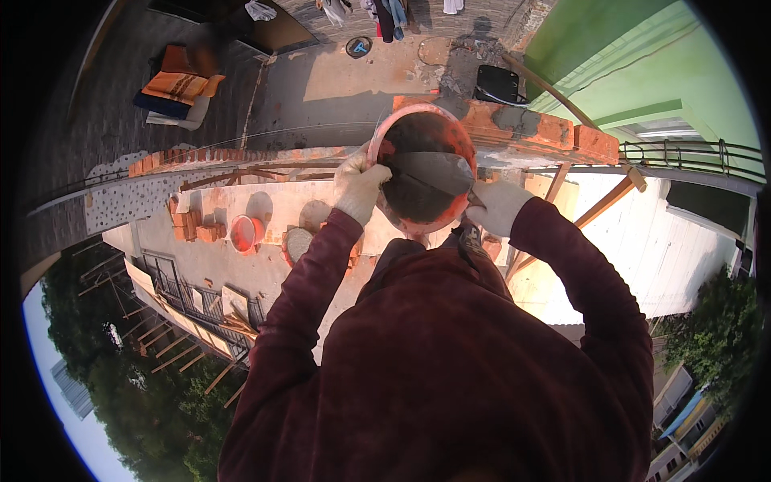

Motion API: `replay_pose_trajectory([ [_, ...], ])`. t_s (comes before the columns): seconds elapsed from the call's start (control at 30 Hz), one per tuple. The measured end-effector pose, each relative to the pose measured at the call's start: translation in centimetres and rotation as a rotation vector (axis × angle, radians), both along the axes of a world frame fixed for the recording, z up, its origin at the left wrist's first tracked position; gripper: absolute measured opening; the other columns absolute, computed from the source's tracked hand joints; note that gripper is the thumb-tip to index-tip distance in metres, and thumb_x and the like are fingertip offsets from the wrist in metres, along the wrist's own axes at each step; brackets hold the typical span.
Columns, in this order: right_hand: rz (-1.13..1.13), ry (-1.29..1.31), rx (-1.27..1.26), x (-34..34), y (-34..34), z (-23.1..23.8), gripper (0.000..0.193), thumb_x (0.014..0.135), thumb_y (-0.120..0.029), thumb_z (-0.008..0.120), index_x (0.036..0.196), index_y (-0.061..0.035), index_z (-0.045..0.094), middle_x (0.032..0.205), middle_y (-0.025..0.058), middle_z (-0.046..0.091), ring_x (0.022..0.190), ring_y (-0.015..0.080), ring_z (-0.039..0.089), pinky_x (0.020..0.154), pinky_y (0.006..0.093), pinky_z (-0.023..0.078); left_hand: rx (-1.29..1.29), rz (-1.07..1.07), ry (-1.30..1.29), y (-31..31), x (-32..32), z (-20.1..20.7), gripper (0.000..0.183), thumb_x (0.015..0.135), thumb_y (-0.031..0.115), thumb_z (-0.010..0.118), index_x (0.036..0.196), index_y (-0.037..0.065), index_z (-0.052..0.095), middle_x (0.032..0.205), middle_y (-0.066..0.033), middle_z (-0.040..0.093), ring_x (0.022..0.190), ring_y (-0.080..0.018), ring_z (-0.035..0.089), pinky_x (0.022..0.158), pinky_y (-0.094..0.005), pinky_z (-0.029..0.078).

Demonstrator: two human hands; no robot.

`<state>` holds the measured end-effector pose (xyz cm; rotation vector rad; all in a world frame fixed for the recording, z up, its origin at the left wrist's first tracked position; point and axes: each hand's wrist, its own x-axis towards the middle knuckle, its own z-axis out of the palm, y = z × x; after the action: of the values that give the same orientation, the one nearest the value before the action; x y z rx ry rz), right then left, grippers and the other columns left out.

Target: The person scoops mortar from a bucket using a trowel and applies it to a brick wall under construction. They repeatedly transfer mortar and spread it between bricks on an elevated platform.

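An orange-red bucket (399, 115) is held in front of me at the brick wall, its mouth facing up toward my view. Dark grey mortar (418, 132) coats the inside, and a grey pointed trowel blade (438, 169) lies across it. My left hand (356, 189), in a pale work glove, grips the bucket's left rim with the thumb over the edge. At the lower right rim, my gloved right hand (496, 207) is closed on the bucket's side; some of its fingers are hidden behind it.
Just beyond the bucket runs a low brick wall (554, 132) with mortar on top. Below left stand another red bucket (243, 234), stacked bricks (186, 223) and a container of grey material (298, 243). Timber props (602, 201) and rebar (691, 151) lie right. A black chair (498, 83) stands beyond.
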<state>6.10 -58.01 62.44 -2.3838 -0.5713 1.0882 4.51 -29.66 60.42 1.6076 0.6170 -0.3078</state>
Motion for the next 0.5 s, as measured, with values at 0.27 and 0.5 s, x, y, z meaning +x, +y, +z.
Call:
replay_pose_trajectory([
  [0.27, -0.102, -0.102, -0.108, -0.2, -1.3, -1.2, 0.039, 0.095, -0.032, 0.057, 0.105, 0.0055, 0.065, 0.096, 0.0268, 0.072, 0.090, 0.0445, 0.070, 0.084, 0.0506, 0.055, 0.339, -0.164, -0.361, -2.1, 0.9, -1.7, 0.018, 0.078, 0.008, 0.069, 0.080, -0.003, 0.056, 0.100, -0.0108, 0.074, 0.073, -0.0120, 0.060, 0.069, -0.0301, 0.051],
  [0.5, 0.020, -0.039, -0.175, 1.2, -2.3, -6.0, 0.026, 0.082, -0.023, 0.066, 0.094, -0.0001, 0.071, 0.095, 0.0247, 0.072, 0.090, 0.0409, 0.071, 0.080, 0.0487, 0.056, 0.198, -0.245, -0.612, -5.4, 2.9, 0.8, 0.021, 0.076, 0.001, 0.068, 0.067, -0.004, 0.050, 0.115, -0.0160, 0.074, 0.086, -0.0129, 0.063, 0.078, -0.0300, 0.052],
])
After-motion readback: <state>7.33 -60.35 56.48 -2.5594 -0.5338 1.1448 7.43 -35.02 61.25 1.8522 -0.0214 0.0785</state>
